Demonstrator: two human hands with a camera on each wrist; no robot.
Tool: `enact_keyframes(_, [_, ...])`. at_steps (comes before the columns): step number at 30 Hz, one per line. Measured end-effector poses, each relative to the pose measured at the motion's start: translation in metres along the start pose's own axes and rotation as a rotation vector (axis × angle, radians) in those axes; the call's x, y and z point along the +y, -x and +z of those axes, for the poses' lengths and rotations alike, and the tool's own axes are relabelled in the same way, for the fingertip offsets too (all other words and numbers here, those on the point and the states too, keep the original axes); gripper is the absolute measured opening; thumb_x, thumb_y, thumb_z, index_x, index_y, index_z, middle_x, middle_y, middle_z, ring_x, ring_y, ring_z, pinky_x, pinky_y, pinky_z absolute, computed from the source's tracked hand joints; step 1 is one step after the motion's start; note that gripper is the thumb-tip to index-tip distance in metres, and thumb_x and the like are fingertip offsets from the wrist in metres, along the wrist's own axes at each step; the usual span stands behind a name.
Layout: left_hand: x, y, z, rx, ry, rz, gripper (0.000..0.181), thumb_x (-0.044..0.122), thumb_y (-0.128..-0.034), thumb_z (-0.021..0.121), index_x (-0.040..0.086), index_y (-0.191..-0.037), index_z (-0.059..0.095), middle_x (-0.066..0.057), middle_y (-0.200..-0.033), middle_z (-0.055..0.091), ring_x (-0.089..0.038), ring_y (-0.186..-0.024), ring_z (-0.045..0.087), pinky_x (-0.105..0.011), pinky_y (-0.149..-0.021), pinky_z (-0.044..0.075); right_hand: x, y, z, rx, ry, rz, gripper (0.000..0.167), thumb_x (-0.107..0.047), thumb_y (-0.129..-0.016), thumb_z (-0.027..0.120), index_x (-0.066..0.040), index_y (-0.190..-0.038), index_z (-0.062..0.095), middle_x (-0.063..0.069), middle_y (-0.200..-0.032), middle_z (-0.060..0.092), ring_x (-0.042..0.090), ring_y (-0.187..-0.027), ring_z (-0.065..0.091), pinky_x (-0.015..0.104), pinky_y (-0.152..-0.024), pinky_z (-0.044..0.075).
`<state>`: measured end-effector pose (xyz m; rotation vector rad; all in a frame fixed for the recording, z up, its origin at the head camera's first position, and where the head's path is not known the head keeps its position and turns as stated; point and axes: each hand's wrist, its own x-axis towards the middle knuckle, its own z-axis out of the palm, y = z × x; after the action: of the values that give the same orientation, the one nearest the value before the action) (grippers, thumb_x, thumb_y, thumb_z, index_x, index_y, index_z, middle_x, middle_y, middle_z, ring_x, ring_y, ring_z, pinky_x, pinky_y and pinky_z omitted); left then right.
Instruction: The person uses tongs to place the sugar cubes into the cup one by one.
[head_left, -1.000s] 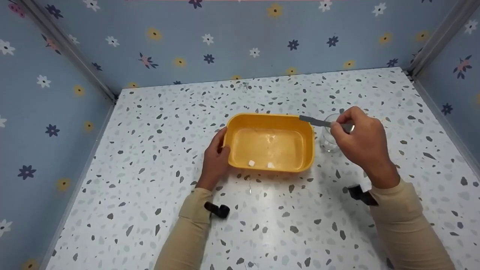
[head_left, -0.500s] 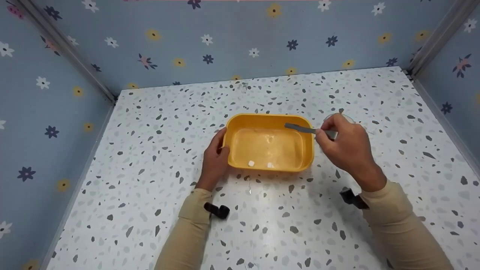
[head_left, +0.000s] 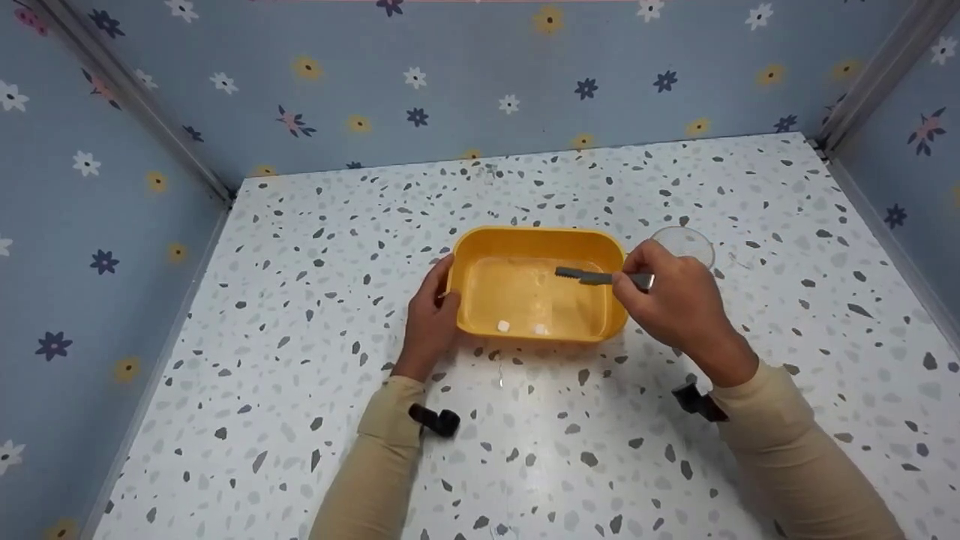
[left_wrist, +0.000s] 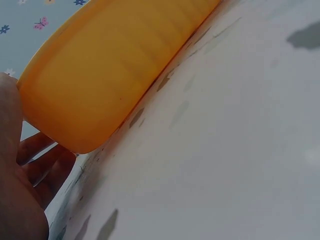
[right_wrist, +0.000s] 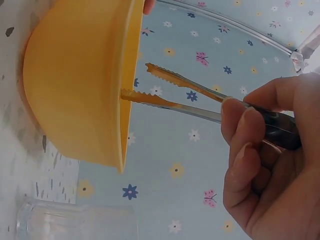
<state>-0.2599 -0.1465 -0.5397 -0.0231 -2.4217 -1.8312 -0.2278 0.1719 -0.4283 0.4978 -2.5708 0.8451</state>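
My left hand (head_left: pixel 433 315) holds the left end of a yellow plastic tub (head_left: pixel 540 234). In the left wrist view its fingers (left_wrist: pixel 50 172) curl behind the tub's corner. Two small white cubes, one left (head_left: pixel 503 326) and one right (head_left: pixel 541 329), lie inside by the near wall. My right hand (head_left: pixel 679 304) pinches metal tongs (head_left: pixel 596 277) with a dark grip above the tub's right side. The right wrist view has the serrated tong tips (right_wrist: pixel 145 95) apart, with nothing visible between them. A clear glass (head_left: pixel 686 241) stands right of the tub, partly behind my right hand.
The speckled white tabletop (head_left: pixel 315 337) surrounds the tub. Blue flowered panels (head_left: pixel 480 75) enclose its back and sides. In the right wrist view the glass (right_wrist: pixel 80 222) stands close to the tub.
My right hand has moved left and nearer to me with the tongs, from over the glass to over the tub. The left hand, tub and white cubes have stayed in place.
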Motion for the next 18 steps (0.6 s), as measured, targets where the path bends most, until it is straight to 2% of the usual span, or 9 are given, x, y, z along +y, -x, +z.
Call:
enact_keyframes(9, [0.0,0.0,0.0,0.003,-0.009,-0.009,0.053,0.02,-0.0997,0.048,0.032,-0.151,0.044,0.01,-0.146,0.05,-0.013,-0.119,0.055,-0.034,-0.099,0.048,-0.004,0.005,0.007,-0.114,-0.015,-0.005,0.009,-0.014,-0.087,0.069,-0.011,-0.089,0.061,0.002,-0.076,0.072,0.012,-0.048,0.04,0.031,-0.046,0.035])
enact_keyframes(18, [-0.001,-0.001,0.001,0.006,-0.016,0.01,0.052,0.02,-0.1003,0.049,0.03,-0.151,0.044,0.01,-0.145,0.051,-0.012,-0.119,0.055,-0.033,-0.099,0.048,-0.005,0.007,0.017,-0.114,-0.06,-0.057,0.011,-0.013,-0.084,0.072,-0.012,-0.085,0.061,-0.005,-0.063,0.062,0.008,-0.049,0.044,0.028,-0.045,0.038])
